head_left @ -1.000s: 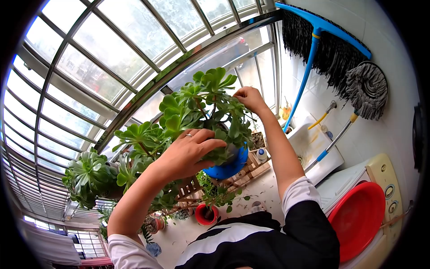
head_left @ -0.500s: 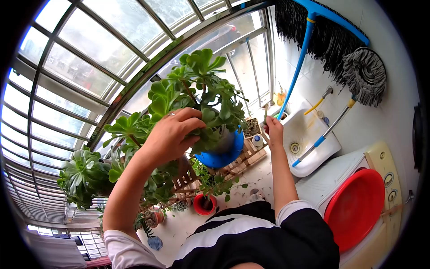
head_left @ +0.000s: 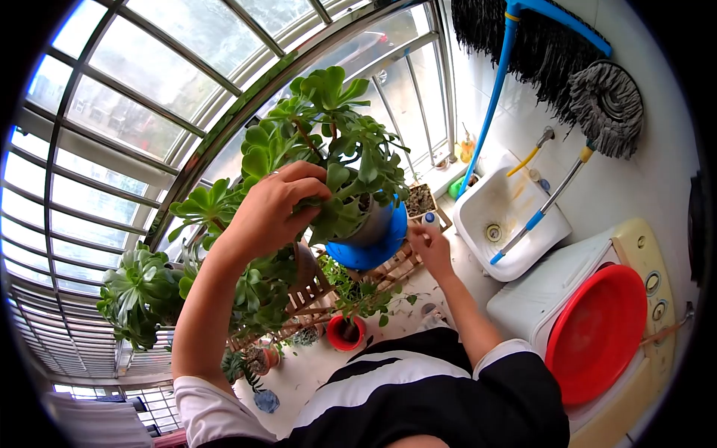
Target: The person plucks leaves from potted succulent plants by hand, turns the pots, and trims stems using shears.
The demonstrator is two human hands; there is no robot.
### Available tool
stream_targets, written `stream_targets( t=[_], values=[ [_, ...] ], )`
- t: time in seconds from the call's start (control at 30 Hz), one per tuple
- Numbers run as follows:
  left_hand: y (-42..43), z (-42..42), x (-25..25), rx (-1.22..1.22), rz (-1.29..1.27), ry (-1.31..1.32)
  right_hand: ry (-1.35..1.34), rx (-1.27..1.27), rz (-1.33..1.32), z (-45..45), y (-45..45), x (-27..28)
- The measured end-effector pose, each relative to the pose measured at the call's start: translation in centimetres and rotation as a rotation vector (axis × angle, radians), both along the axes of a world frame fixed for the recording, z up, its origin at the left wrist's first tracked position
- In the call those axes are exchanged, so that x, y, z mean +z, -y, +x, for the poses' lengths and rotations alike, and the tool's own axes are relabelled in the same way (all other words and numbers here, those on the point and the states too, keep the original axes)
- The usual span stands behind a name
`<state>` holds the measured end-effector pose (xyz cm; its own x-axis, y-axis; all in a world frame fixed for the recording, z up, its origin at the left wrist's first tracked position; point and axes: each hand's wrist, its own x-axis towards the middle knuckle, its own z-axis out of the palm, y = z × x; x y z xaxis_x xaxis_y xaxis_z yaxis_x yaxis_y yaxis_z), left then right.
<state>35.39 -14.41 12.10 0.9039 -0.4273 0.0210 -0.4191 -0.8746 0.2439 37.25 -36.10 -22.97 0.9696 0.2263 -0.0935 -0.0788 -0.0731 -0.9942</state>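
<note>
A large succulent with rounded green leaves (head_left: 366,164) grows in a grey pot (head_left: 371,226) on a blue dish (head_left: 366,255). My left hand (head_left: 287,205) is at the plant's near left side, its fingers curled against the lower leaves; what they grip is hidden. To the right of the blue dish is my right hand (head_left: 431,248), away from the leaves. Its fingers are bent and partly together, and no item can be made out between them. A small bottle with a blue cap (head_left: 429,218) stands just behind it.
Metal window bars (head_left: 224,82) curve behind the plants. Another succulent (head_left: 138,299) is at the left. A red pot (head_left: 345,333) stands on the floor below. On the right are a white sink (head_left: 467,213), a blue-handled broom (head_left: 497,89), a grey mop (head_left: 606,108) and a red basin (head_left: 597,336).
My right hand left the plant's right side, held a small plant piece over by the sink, then came back left and lower. My left hand stays at the leaves. The view has shifted slightly.
</note>
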Motion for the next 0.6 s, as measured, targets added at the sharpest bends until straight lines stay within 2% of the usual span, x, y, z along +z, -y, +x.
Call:
stream_targets(
  t=[0.03, 0.07, 0.13, 0.27, 0.53, 0.6],
  values=[
    [-0.1, 0.1, 0.0, 0.006, -0.003, 0.002, 0.147, -0.101, 0.065, 0.9, 0.0, 2.8],
    [-0.1, 0.2, 0.0, 0.011, -0.008, 0.005, 0.176, -0.126, 0.223, 1.7, 0.0, 5.2],
    [-0.2, 0.4, -0.1, 0.011, -0.018, 0.016, 0.457, -0.150, 0.093, 3.2, 0.5, 10.0],
    [-0.1, 1.0, -0.2, -0.004, -0.011, 0.041, 0.807, -0.199, 0.093, 5.2, -1.0, 15.6],
    [0.1, 2.0, -0.6, -0.002, 0.034, 0.091, 0.753, -0.081, 0.135, 8.3, -1.6, 16.0],
    [0.3, 2.0, -0.5, 0.027, 0.040, 0.091, 0.590, 0.032, 0.183, 8.5, -1.2, 16.0]
  ],
)
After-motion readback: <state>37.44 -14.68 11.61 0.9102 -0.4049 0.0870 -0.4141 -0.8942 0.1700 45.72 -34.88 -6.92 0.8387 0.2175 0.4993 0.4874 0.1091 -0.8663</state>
